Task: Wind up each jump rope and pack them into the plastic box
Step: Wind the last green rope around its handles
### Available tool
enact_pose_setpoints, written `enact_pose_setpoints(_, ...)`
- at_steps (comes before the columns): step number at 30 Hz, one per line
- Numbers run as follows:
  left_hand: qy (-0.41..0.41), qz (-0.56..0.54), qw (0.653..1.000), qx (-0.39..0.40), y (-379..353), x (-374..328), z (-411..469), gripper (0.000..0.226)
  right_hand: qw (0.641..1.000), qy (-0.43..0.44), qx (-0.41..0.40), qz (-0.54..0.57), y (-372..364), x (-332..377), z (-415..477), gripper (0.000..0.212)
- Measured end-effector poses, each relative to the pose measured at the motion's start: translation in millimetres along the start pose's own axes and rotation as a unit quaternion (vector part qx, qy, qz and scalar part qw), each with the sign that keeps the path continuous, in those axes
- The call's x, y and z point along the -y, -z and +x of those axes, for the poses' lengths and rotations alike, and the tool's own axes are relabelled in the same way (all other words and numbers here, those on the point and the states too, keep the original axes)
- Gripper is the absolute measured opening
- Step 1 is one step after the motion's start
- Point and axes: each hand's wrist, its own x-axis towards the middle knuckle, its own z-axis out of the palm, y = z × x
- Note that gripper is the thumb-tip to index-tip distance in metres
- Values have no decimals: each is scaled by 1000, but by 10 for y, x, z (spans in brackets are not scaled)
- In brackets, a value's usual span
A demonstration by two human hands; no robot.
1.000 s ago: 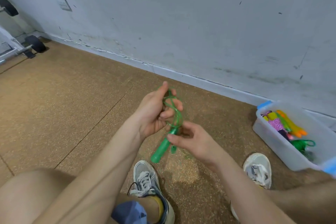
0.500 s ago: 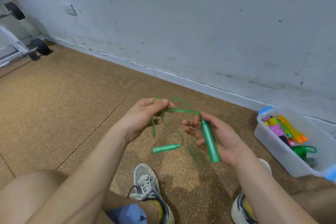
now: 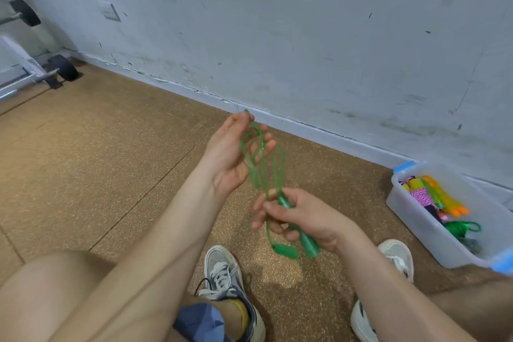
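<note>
Brown floor (image 3: 111, 161) is carrying the plastic box (image 3: 433, 239) at rt. Two sneakers (image 3: 224, 277) are standing on it; barbell (image 3: 59, 71) is lying far left.

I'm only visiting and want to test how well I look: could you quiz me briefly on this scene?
1. True or false: the plastic box holds no ropes yet.
2. What does the right hand grip? A a handle of the green jump rope; B a ball; C a towel.
3. Fill in: the rope's loops hang over the fingers of the ___ hand.
Key: 1 false; 2 A; 3 left hand.
</note>
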Motion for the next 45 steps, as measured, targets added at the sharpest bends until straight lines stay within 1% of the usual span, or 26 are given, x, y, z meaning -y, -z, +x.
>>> enact_pose_setpoints(1,-6,4,1000,-17,-12,-7,40,14,1000,5,-14,24,-16,-14,9,16)
enact_pose_setpoints(2,-14,44,998,-37,18,-1,90,17,997,9,-34,68,-22,-16,13,17)
enact_pose_setpoints(3,-23,135,988,-65,77,17,122,23,989,14,-56,134,-12,-21,18,18)
enact_pose_setpoints(5,-34,335,932,-130,242,124,97,37,953,24,-85,290,26,-2,25,17)
enact_pose_setpoints(6,-29,371,915,-157,325,215,22,42,929,25,-96,357,42,19,29,16)
enact_pose_setpoints(7,-13,361,919,-157,391,332,-99,45,907,23,-110,407,58,44,40,17)
enact_pose_setpoints(8,16,329,937,-115,417,456,-248,47,888,21,-124,442,76,71,58,18)
enact_pose_setpoints(9,64,291,953,-49,390,568,-395,48,873,19,-136,467,97,95,81,20)
enact_pose_setpoints(11,132,285,947,70,309,768,-617,45,854,11,-144,500,124,130,117,21)
enact_pose_setpoints(12,127,299,941,92,290,838,-656,39,847,7,-141,512,135,139,136,22)
enact_pose_setpoints(13,107,320,938,78,282,883,-640,30,843,3,-140,519,146,141,151,22)
enact_pose_setpoints(15,67,328,942,2,286,884,-570,19,845,-2,-152,513,166,142,166,23)
enact_pose_setpoints(17,28,337,940,-56,296,831,-524,22,848,0,-174,501,165,147,174,23)
enact_pose_setpoints(20,-16,378,924,-53,285,852,-529,12,827,19,-203,524,148,147,215,21)
enact_pose_setpoints(22,-11,386,920,-65,259,930,-545,10,815,30,-204,542,133,141,243,21)
enact_pose_setpoints(24,0,305,949,-80,221,1030,-536,15,804,32,-199,560,128,146,252,23)
enact_pose_setpoints(26,-24,280,955,-99,211,1098,-511,8,792,34,-191,579,129,162,246,25)
enact_pose_setpoints(29,-24,254,965,-65,162,1131,-509,4,759,42,-175,626,134,189,219,26)
enact_pose_setpoints(32,-15,201,979,-25,170,1128,-491,16,734,49,-140,662,154,196,209,22)
enact_pose_setpoints(34,-13,180,984,5,197,1112,-467,30,738,51,-113,664,169,195,200,18)
enact_pose_setpoints(36,-25,198,979,27,246,1095,-412,40,748,48,-90,656,186,194,180,17)
enact_pose_setpoints(38,-36,245,969,21,283,1089,-359,33,766,38,-91,635,197,203,168,19)
enact_pose_setpoints(40,-36,305,951,15,287,1096,-349,21,801,27,-119,586,220,206,173,23)
enact_pose_setpoints(42,-18,287,958,4,268,1084,-373,15,852,29,-174,492,240,215,178,23)
enact_pose_setpoints(44,-14,211,977,-37,236,983,-407,17,914,36,-255,313,242,212,179,21)
enact_pose_setpoints(45,-35,208,976,-53,228,942,-393,19,928,39,-293,226,218,201,183,22)
